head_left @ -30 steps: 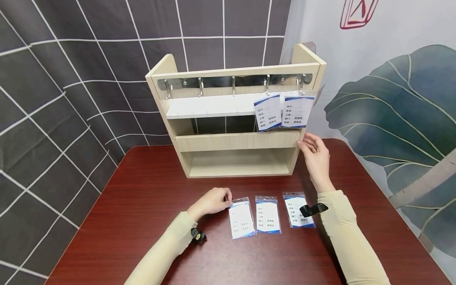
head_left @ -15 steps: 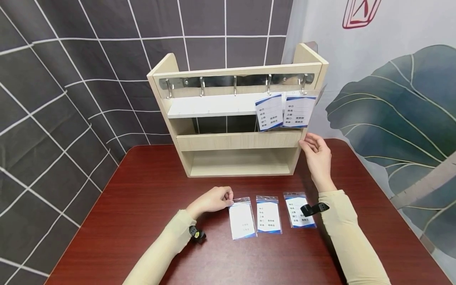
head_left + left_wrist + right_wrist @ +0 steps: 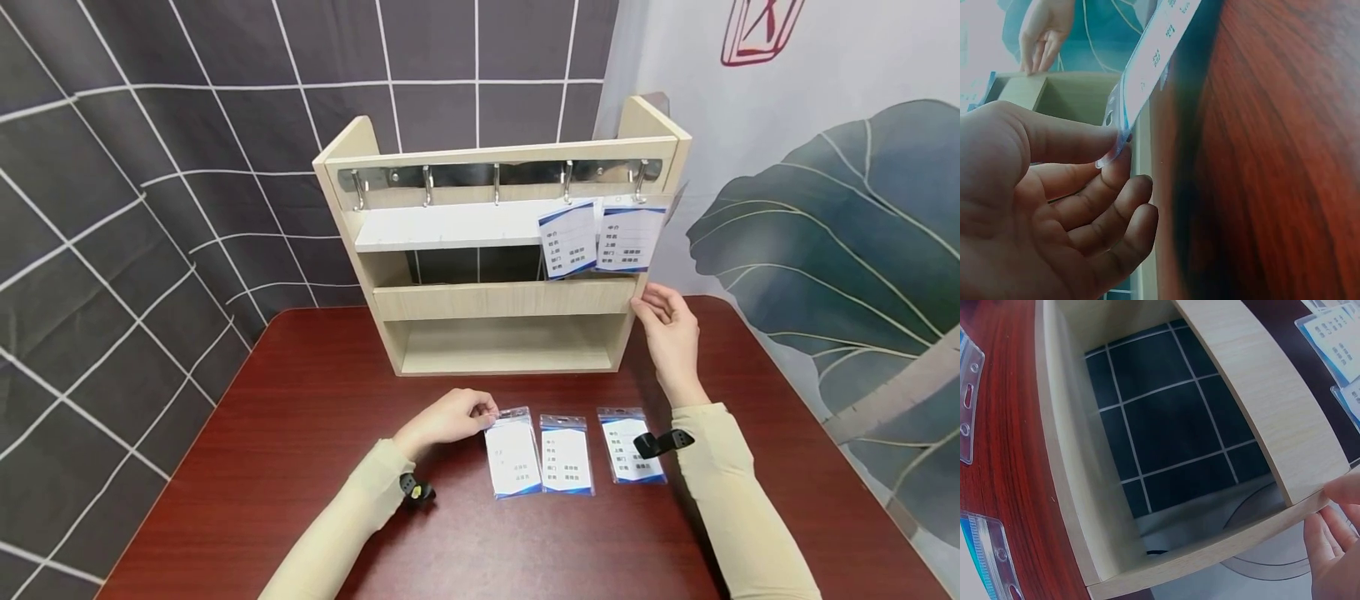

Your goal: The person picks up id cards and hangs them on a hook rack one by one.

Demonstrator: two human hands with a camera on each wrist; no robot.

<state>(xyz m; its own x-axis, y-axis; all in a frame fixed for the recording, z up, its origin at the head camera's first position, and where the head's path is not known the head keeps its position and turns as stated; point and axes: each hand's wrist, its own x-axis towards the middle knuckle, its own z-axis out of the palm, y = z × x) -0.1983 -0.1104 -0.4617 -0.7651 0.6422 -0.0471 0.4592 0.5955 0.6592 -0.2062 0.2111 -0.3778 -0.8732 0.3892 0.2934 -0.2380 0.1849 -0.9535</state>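
My left hand (image 3: 448, 417) pinches the top edge of a clear-sleeved name badge (image 3: 513, 460) between thumb and fingertips. In the left wrist view that badge (image 3: 1155, 57) is tilted up off the table. My right hand (image 3: 669, 337) holds the right side panel of a pale wooden rack (image 3: 504, 302), thumb at the front edge and fingers on the outer side. To the right of the pinched badge lie a middle badge (image 3: 567, 458) and a right badge (image 3: 628, 442), the latter partly hidden by the wrist camera. Two hanging badges (image 3: 568, 240) are on the rack's right hooks.
A metal strip with several hooks (image 3: 497, 185) runs along the rack's top; the three left hooks carry nothing. Below are a white shelf (image 3: 442, 227) and a lower open compartment (image 3: 504, 343). The rack stands on a dark red table (image 3: 300, 417) before a grid-patterned cloth (image 3: 262, 167).
The left hand has moved slightly up and right, and its badge has come off the table a little, closer to the middle one. The right hand stays on the rack.
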